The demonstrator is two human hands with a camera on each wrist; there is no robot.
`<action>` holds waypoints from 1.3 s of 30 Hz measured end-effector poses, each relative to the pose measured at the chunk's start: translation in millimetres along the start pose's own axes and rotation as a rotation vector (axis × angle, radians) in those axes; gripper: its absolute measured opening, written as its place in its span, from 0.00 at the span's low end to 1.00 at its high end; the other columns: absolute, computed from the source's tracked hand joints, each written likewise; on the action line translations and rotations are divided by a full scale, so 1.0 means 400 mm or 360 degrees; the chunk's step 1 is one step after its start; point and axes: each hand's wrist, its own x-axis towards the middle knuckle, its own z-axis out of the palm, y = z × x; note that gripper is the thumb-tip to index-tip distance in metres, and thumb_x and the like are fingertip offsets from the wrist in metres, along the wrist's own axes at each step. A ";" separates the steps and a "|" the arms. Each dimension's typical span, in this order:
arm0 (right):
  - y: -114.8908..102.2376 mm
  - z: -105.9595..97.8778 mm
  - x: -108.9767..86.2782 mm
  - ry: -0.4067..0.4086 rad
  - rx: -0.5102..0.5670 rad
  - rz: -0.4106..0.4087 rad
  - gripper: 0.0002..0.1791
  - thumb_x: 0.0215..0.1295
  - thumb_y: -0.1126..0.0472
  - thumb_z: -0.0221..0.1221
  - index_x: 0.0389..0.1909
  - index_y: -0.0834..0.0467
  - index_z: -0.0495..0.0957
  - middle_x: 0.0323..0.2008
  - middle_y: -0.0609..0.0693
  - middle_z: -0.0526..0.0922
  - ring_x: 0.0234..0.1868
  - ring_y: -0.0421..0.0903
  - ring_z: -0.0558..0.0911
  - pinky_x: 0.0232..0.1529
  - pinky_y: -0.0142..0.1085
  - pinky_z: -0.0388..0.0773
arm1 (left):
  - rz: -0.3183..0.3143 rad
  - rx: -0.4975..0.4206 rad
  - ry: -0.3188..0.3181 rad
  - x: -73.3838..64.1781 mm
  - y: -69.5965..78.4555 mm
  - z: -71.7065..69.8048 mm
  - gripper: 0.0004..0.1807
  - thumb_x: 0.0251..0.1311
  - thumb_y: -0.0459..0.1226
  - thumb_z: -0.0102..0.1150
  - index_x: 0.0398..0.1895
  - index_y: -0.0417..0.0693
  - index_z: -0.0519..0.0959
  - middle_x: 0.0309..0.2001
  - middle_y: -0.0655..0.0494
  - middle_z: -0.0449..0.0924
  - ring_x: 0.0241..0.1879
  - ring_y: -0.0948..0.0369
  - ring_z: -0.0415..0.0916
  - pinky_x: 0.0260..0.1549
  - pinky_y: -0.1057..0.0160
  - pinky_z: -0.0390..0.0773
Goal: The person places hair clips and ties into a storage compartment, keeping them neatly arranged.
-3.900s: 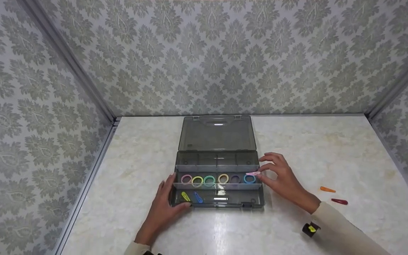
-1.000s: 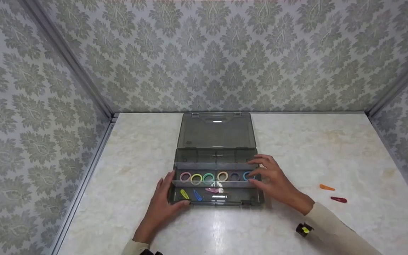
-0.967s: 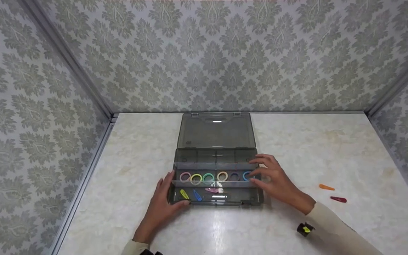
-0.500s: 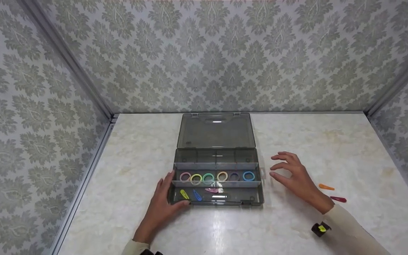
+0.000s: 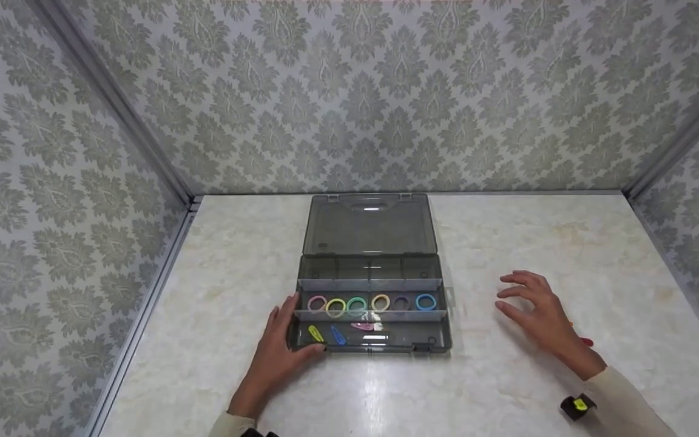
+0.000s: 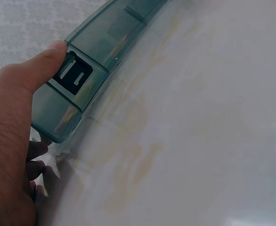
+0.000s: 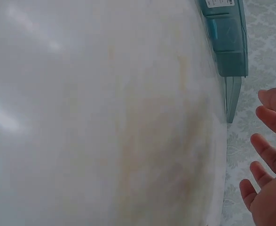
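A smoky grey plastic organizer box [image 5: 404,345] lies open on the table, its lid [image 5: 371,233] folded back. My left hand [image 5: 280,346] grips the box's front left corner, thumb on the front wall and fingers along the left side. In the front compartment lie a yellow-green snap hair clip [image 5: 316,334], a blue clip [image 5: 338,334] and a pink clip [image 5: 361,326]. Several coloured hair ties, one a blue tie [image 5: 426,302], line the middle compartment. My right hand [image 5: 537,315] hovers right of the box with spread, relaxed fingers and holds nothing. It partly covers a dark red clip [image 5: 587,342].
An orange clip [image 5: 570,325] is almost wholly hidden behind the right hand. Clear dividers [image 5: 407,283] split the box lengthwise. The pale marbled table [image 5: 234,255] ends at patterned wall panels [image 5: 374,121] behind and at the sides.
The pink clip, pinched in my right hand over the box earlier, now lies in the front compartment. The right hand has moved away rightward, toward the loose clips. The left hand has stayed.
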 end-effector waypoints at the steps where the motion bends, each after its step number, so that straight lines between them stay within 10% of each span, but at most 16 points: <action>1: 0.004 -0.006 -0.006 0.0002 -0.0005 0.0016 0.11 0.62 0.77 0.76 0.43 0.64 0.91 0.60 0.63 0.86 0.70 0.61 0.71 0.70 0.20 0.58 | 0.0004 -0.0002 0.0004 0.000 0.000 0.000 0.67 0.53 0.66 0.82 0.91 0.61 0.54 0.88 0.43 0.54 0.87 0.32 0.44 0.81 0.28 0.54; 39: 0.101 -0.188 -0.128 0.0022 -0.0251 0.0365 0.09 0.67 0.67 0.77 0.47 0.59 0.91 0.62 0.62 0.84 0.69 0.42 0.65 0.60 0.18 0.55 | 0.0002 -0.0021 0.0003 0.001 -0.003 -0.001 0.67 0.53 0.64 0.83 0.91 0.63 0.54 0.88 0.44 0.55 0.86 0.31 0.45 0.79 0.26 0.56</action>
